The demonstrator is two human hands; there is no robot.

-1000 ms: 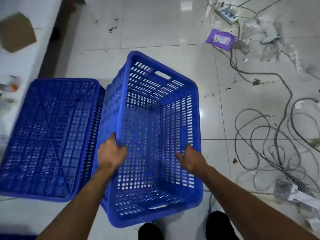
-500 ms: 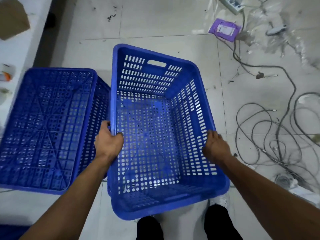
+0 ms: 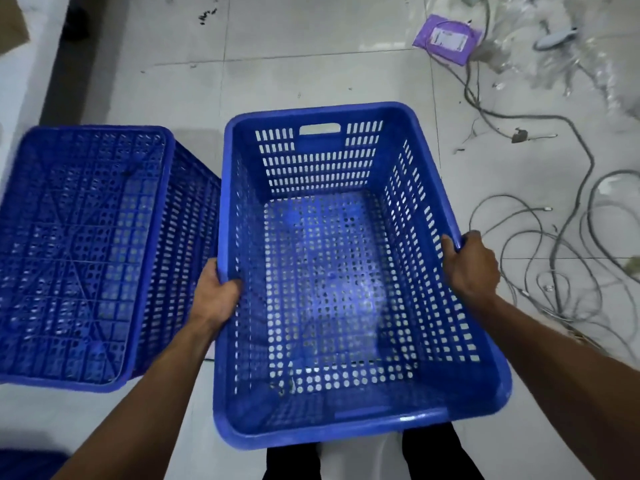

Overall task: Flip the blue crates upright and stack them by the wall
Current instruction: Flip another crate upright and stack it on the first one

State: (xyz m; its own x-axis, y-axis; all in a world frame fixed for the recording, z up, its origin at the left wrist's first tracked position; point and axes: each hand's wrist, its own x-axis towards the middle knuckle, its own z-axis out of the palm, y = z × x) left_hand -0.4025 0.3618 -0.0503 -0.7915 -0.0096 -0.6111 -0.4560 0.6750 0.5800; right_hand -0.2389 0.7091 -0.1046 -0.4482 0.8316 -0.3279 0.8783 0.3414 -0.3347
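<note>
1. The upright blue crate (image 3: 332,278) faces mouth-up at the middle of the floor view — its perforated bottom and slotted walls show, with nothing inside.
2. The left hand (image 3: 214,296) grips the crate's left rim, fingers (image 3: 232,284) curled over the edge into the inside.
3. The right hand (image 3: 472,265) clamps the right rim, thumb inside, fingers wrapped on the outer side.
4. The upside-down blue crate (image 3: 79,254) sits just beside it toward the left edge of the floor, ribbed base facing up; whether the 2 crates touch cannot be told.
5. The floor (image 3: 311,74) is pale glossy tile with dark specks.
6. A tangle of grey cables (image 3: 554,258) lies along the right side, a purple packet (image 3: 446,38) and clear plastic wrap (image 3: 595,53) near the far right corner.
7. A white wall (image 3: 20,84) runs along the far left.
</note>
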